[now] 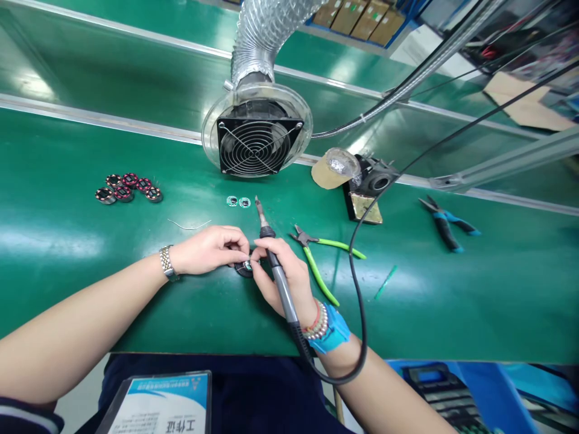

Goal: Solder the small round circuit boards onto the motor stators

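Note:
My left hand (208,248) is closed, its thumb and fingers pinching the side of a small dark round part (243,270), which looks like a wound motor stator with a bit of green board on top. My right hand (294,274) holds a soldering iron (283,286) between its fingers, tip pointing up and away from the part. The thumb and fingertip of that same hand touch the part's right side; fingers hide much of it. Beyond the hands lie two small round circuit boards (239,202). A thin piece of solder wire (189,226) rests above my left hand.
Several wound stators (129,188) sit in a group at the left. Green-handled cutters (312,247) lie right of my hand, with blue-black pliers (441,222) farther right. A fume extractor fan (254,146) and soldering stand (367,208) stand behind. The iron's cable (357,289) loops over my right forearm.

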The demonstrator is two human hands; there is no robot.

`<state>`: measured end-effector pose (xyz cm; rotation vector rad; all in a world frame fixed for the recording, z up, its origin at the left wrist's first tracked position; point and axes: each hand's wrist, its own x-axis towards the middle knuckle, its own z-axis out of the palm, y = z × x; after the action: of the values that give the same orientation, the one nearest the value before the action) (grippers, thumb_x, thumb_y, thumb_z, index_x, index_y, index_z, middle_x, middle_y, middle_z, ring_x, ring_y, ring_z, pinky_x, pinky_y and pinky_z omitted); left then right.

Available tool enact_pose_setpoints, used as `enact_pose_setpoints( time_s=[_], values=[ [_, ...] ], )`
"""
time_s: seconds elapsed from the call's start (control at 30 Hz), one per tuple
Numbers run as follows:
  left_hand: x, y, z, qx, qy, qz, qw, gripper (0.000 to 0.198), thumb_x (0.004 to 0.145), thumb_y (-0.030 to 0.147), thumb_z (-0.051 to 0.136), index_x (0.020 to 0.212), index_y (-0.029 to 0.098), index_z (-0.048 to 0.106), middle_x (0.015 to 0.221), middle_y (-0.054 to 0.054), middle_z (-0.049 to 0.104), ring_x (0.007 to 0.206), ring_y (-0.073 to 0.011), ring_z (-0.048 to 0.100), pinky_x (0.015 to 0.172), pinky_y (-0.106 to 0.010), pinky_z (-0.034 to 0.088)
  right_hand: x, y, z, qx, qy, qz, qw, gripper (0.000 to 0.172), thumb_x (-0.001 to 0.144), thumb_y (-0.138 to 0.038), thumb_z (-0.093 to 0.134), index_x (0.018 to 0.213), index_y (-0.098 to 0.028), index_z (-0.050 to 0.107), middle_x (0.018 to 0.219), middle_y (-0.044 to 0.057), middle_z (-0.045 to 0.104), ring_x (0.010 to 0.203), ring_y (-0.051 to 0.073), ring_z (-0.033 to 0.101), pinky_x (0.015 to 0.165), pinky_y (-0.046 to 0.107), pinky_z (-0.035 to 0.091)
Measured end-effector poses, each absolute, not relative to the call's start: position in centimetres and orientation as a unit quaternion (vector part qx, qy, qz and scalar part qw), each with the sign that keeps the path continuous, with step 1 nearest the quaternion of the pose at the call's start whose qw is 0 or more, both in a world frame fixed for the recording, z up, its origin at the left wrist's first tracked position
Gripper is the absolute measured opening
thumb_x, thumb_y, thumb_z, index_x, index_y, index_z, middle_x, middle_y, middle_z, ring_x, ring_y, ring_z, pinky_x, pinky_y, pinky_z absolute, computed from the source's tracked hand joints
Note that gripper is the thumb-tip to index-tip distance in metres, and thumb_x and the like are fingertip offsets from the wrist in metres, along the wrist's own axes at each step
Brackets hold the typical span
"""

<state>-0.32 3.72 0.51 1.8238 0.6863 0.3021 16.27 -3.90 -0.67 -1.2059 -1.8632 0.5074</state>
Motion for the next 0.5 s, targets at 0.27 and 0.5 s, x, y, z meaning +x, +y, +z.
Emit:
enact_pose_setpoints(
  time_s=[0.27, 0.5],
  values=[
    [-0.3, 3.52, 0.46, 0.784, 0.295, 0.136, 0.529, 0.011, 0.079, 0.024, 0.053, 0.074, 0.015, 0.058, 0.074, 0.002, 0.055, 0.065, -0.008, 0.049, 0.063, -0.019, 0.038, 16.17, -3.9, -0.74, -0.48, -0.74, 0.2, 0.426, 0.034, 0.076, -0.006, 0.051, 0.106, -0.022, 0.046, 0.078, 0.001, 0.056, 0.076, 0.015, 0.053, 0.076, 0.031, 0.045],
    [-0.45, 3.67, 0.39, 0.818, 0.268, 0.138, 0.49, 0.013, 0.083, 0.023, 0.049, 0.075, 0.015, 0.056, 0.074, 0.001, 0.053, 0.066, -0.0087, 0.049, 0.064, -0.02, 0.038, 16.47, -3.81, -0.35, -0.482, -0.738, 0.195, 0.429, 0.033, 0.077, -0.008, 0.053, 0.106, -0.022, 0.047, 0.079, 0.001, 0.058, 0.076, 0.015, 0.054, 0.075, 0.032, 0.046]
  ],
)
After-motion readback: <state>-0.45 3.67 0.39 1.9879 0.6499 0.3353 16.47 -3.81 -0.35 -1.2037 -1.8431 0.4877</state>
